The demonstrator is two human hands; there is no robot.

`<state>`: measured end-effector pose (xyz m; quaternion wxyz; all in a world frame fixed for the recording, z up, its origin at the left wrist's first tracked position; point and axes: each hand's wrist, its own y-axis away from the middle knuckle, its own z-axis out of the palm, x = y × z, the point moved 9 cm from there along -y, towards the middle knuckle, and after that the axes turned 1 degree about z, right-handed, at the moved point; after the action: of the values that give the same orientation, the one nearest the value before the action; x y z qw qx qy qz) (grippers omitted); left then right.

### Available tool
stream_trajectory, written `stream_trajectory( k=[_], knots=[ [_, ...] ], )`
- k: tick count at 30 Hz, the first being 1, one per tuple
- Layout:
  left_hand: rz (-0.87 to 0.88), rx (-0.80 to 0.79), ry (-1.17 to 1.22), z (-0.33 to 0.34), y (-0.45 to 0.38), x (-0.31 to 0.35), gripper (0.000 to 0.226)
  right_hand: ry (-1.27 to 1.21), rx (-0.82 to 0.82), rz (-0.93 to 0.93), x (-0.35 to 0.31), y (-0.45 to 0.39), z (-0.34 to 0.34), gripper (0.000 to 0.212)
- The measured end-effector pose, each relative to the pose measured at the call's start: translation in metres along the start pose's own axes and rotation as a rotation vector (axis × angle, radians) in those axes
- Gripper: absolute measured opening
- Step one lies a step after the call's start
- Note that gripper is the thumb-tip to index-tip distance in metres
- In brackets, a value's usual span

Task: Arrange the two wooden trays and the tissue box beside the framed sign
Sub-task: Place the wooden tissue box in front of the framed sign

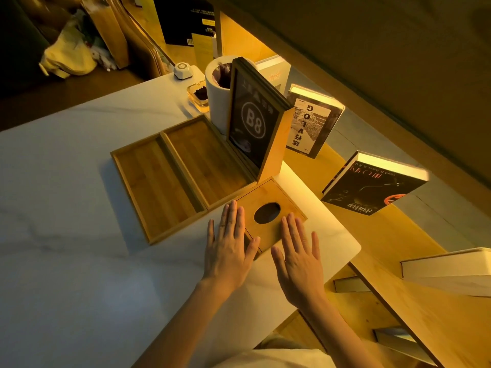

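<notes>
Two shallow wooden trays lie side by side on the white table: the left tray (pixel 154 187) and the right tray (pixel 207 160), which touches the base of the framed sign (pixel 252 123) marked "B8". A wooden tissue box (pixel 268 224) with an oval hole on top sits just in front of the sign. My left hand (pixel 228 248) lies flat with fingers spread over the box's left edge. My right hand (pixel 297 258) rests flat, fingertips on the box's near right corner. Neither hand grips anything.
A white cylinder bin (pixel 216 102) stands behind the sign, with a glass ashtray (pixel 198 94) and a white call button (pixel 182 70) further back. Books (pixel 372 184) stand on the wooden shelf to the right. The table's rounded corner (pixel 350 248) is close to my right hand.
</notes>
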<state>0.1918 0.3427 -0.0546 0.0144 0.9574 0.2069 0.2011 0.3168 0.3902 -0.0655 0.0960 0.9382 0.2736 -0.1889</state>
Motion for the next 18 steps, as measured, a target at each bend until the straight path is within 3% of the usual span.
stream_trajectory(
  k=[18],
  knots=[
    [0.077,0.005,-0.020,0.007,-0.069,0.038,0.074,0.070,0.042,0.009,0.038,-0.054,-0.029,0.059]
  ],
)
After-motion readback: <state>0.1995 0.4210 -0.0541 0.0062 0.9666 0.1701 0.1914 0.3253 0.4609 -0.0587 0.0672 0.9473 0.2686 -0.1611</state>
